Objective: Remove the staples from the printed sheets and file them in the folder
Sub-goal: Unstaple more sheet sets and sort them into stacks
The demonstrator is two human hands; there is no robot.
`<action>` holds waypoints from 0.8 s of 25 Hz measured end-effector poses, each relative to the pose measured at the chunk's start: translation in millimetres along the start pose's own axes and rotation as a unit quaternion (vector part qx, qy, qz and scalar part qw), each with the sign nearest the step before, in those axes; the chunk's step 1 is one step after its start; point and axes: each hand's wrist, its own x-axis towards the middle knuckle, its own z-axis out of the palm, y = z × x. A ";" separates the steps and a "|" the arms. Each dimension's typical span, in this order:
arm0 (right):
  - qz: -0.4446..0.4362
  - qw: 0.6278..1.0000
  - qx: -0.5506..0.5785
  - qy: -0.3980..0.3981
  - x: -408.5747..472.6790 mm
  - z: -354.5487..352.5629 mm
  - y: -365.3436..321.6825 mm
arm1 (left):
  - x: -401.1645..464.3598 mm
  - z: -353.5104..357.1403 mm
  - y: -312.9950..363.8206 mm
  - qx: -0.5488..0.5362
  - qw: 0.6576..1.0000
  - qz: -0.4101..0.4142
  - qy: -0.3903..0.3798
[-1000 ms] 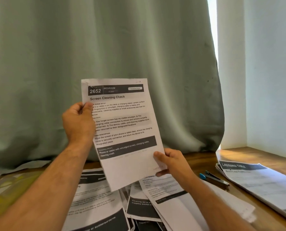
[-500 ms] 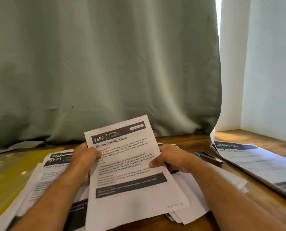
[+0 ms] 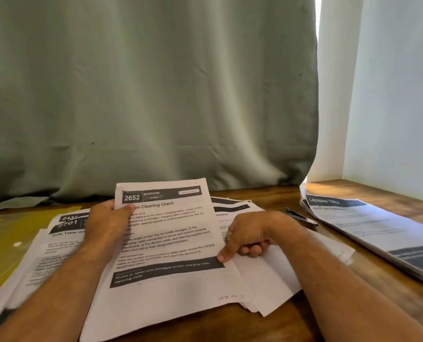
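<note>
- The printed sheet (image 3: 166, 243), headed "2652 BEDROOM" with a title ending "Cleaning Check", lies face up and slightly tilted on top of a loose spread of other sheets (image 3: 267, 275) in the middle of the wooden surface (image 3: 279, 324).
- The left hand (image 3: 106, 225) grips the sheet at its upper left edge, thumb curled over the printed face beside the title, fingers hidden behind the paper.
- The right hand (image 3: 250, 236) pinches the sheet's right edge just above the dark band of text, thumb tip pressed on top and the other fingers curled beneath.
- A handwritten page note sits near the sheet's lower right corner; the writing is too small to read with confidence.
- To the left, partly under the left forearm, lie more printed pages (image 3: 57, 240) with the numbers "2437" and "2701" showing in dark headers.
- Further left, a yellow folder (image 3: 10, 245) lies flat on the surface, with those pages overlapping its right side.
- Just beyond the right hand, a small metal tool with a dark grip (image 3: 300, 216) rests on the surface; it may be a staple remover, though part of it is hidden.
- At the far right, a separate neat stack of papers (image 3: 378, 233) headed "DRESSING TABLE" lies well apart from the loose spread.
- A pale green curtain (image 3: 143, 95) hangs behind the surface, touching its back edge.
</note>
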 end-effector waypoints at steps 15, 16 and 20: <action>-0.104 0.986 0.035 0.127 -4.1 7.7 -8.2 | -3.9 3.7 6.0 -0.012 1.000 -0.026 0.001; -0.135 0.973 0.022 0.186 -2.6 11.2 -12.4 | -4.5 3.5 7.2 -0.021 0.999 -0.031 -0.001; -0.263 0.895 -0.004 0.360 -1.8 25.1 -46.8 | -9.6 2.8 10.6 -0.034 0.999 -0.039 -0.014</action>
